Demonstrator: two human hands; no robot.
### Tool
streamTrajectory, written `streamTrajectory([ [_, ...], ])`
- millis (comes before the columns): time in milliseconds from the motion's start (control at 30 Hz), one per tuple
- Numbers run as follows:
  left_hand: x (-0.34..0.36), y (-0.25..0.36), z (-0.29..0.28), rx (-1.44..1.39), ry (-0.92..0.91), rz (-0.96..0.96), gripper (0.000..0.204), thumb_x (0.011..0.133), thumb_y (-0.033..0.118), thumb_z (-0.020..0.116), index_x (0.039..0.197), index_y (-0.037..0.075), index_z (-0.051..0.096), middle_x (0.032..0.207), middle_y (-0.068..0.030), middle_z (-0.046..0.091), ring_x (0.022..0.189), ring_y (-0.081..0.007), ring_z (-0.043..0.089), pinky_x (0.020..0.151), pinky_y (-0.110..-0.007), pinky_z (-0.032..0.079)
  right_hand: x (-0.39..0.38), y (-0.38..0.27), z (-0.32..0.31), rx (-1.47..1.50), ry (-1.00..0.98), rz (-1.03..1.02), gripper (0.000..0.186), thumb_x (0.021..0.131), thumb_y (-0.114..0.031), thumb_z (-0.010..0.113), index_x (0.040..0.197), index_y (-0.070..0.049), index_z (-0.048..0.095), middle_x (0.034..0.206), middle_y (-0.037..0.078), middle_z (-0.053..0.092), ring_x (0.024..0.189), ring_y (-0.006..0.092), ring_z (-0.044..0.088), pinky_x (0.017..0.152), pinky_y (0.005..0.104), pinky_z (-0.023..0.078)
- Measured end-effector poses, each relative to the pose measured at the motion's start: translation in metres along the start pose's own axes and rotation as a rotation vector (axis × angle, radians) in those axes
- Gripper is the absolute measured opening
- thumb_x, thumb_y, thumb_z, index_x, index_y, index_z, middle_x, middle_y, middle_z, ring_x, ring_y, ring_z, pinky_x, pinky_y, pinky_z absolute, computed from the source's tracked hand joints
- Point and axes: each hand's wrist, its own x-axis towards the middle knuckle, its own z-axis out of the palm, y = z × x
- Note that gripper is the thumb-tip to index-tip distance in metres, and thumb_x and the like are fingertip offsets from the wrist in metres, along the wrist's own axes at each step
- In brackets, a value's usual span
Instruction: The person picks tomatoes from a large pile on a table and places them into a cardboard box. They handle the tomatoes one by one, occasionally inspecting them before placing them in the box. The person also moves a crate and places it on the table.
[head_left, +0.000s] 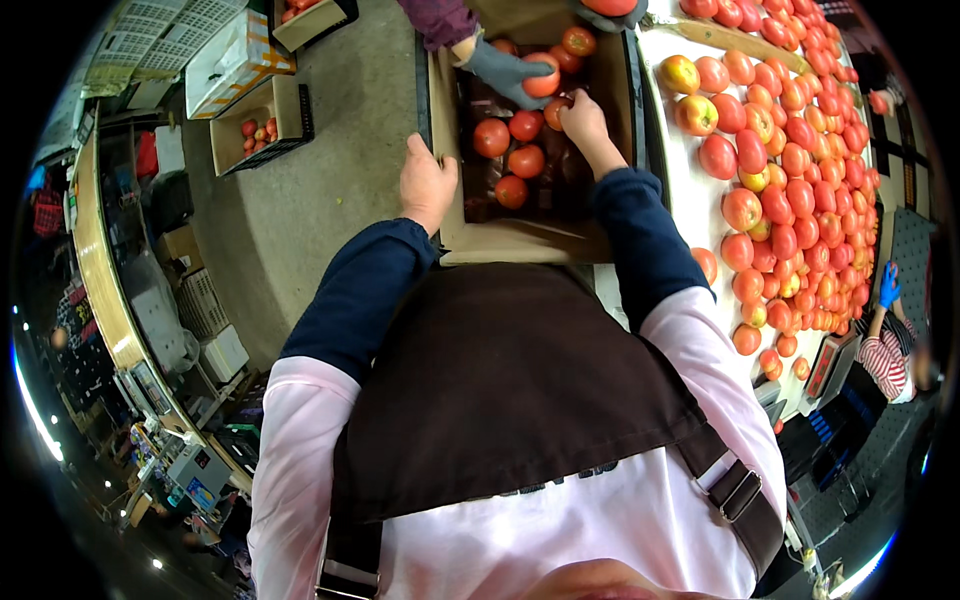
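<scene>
A cardboard-lined crate (525, 243) stands in front of me, with several red tomatoes (526, 161) lying on dark plastic inside. My left hand (428, 185) grips the crate's left rim; some of its fingers are hidden. Reaching into the crate from the right, my right hand (588, 128) has its fingers closed on a tomato (555, 113). Just beyond it, a co-worker's grey-gloved hand (505, 72) holds another tomato (541, 76). The co-worker's other gloved hand (612, 14) is at the far right corner, also with a tomato.
On my right, a white table (690, 190) bears many red and some yellowish tomatoes, with a scale (832, 370) near its end. A smaller box of tomatoes (258, 125) sits on the floor at left, beside a white foam box (225, 70). Another person (888, 355) is at far right.
</scene>
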Motion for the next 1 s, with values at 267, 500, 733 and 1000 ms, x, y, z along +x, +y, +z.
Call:
streamTrajectory([
  [267,0.003,-0.001,0.004,0.001,-0.034,0.003,0.042,0.082,0.019,0.059,0.113,-0.002,0.039,0.098,-0.0274,0.059,0.087,-0.0444,0.060,0.075,-0.051,0.050,0.012,0.055,0.060,-0.086,-0.209,0.075,0.052,0.076,-0.018,0.069,0.123,-0.013,0.049,0.130,0.020,0.046,0.120,0.0420,0.046,0.099,0.0454,0.043],
  [500,0.000,-0.005,0.006,-0.002,0.026,0.004,0.044,0.081,0.017,0.060,0.113,-0.002,0.038,0.095,-0.0272,0.060,0.086,-0.0432,0.060,0.073,-0.050,0.050,-0.035,0.048,0.061,-0.125,-0.222,0.100,0.063,0.068,-0.025,0.078,0.119,-0.004,0.047,0.120,0.023,0.054,0.106,0.0398,0.058,0.089,0.0437,0.050],
  [733,0.001,-0.008,0.007,-0.049,0.033,0.055,0.043,0.081,0.017,0.060,0.113,-0.003,0.038,0.095,-0.0283,0.060,0.084,-0.0445,0.060,0.073,-0.051,0.049,-0.068,-0.024,0.009,1.281,-0.428,0.610,0.044,0.088,-0.023,0.064,0.126,-0.010,0.046,0.121,0.015,0.056,0.105,0.0314,0.061,0.086,0.0428,0.054],
  [1000,0.000,-0.008,0.007,0.007,0.021,0.022,0.041,0.081,0.019,0.059,0.110,-0.002,0.039,0.095,-0.0275,0.060,0.085,-0.0447,0.060,0.074,-0.051,0.049,-0.136,-0.074,-0.103,1.702,-0.726,0.429,0.042,0.101,-0.042,0.037,0.125,-0.009,0.044,0.127,0.023,0.053,0.105,0.0462,0.060,0.083,0.0476,0.057],
])
